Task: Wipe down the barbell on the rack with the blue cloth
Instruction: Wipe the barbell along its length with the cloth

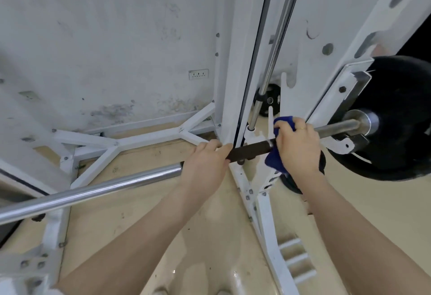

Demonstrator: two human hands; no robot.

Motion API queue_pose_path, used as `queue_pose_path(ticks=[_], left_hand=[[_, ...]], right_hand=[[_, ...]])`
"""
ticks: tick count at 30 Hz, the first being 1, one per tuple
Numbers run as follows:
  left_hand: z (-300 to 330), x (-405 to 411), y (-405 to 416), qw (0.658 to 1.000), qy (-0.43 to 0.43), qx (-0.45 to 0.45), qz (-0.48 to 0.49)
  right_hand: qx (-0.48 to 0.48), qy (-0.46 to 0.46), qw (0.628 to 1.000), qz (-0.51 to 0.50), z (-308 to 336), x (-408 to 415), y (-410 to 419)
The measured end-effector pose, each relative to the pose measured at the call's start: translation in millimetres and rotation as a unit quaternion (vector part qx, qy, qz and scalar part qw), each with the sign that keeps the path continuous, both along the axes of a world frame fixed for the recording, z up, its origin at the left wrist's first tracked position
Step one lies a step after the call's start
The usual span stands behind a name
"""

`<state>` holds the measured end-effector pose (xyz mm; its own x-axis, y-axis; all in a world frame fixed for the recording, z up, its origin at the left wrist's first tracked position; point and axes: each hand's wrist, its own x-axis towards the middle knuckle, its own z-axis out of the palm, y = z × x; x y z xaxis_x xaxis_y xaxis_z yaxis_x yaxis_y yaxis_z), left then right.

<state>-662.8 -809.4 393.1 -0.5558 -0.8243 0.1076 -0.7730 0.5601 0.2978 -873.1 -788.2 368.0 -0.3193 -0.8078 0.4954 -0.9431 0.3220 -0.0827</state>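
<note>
Two hands are on the barbell (93, 188), the long bar that runs from the low left side up to the right. I use that bar as my marker. My left hand (205, 166) sits near the middle of the bar, with its fingers curled over the top and wrapped round it, close together. Just to the right of it, a dark rough part of the bar shows between my hands. My right hand (297, 148) holds the blue cloth (276, 155) against the bar; its fingers are bent round the cloth and the bar, pressed together, and one finger has a thin ring. Some cloth sticks out above the bar and some hangs below it. Further right along the bar is a big black weight plate (396, 119) on the bar's end. Behind the bar stands the white rack (229, 84) with a shiny upright pole. Below the bar is a pale tan floor (144, 213), and behind it all a marked white wall (105, 38).
</note>
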Motion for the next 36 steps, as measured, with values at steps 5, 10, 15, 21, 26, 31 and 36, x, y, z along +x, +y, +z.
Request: queue_pose_path(ticks=[5, 10, 15, 21, 26, 31, 36], left_hand=[[-14, -26, 5, 0.999, -0.020, -0.009, 0.029], [-17, -30, -2, 0.998, -0.043, -0.028, 0.046], [-12, -30, -4, 0.998, -0.038, -0.004, 0.044], [-3, -29, -14, 0.998, -0.024, 0.051, 0.027], [-4, -28, -11, 0.998, -0.035, 0.033, 0.029], [7, -4, -14, 0.992, 0.049, 0.112, -0.022], [30, 34, -17, 0.992, 0.034, 0.121, 0.017]], right_hand=[[-0.023, -0.065, 0.997, 0.022, -8, 24, 3], [0.089, 0.086, 0.987, 0.099, -1, -29, -3], [0.053, -0.043, 0.997, -0.021, 10, -33, -3], [0.067, -0.014, 0.983, 0.168, 6, 17, -1], [0.039, -0.098, 0.994, -0.009, 12, -31, -13], [0.030, -0.090, 0.988, 0.126, 8, 56, -10], [0.107, -0.056, 0.986, 0.120, 16, 37, -18]])
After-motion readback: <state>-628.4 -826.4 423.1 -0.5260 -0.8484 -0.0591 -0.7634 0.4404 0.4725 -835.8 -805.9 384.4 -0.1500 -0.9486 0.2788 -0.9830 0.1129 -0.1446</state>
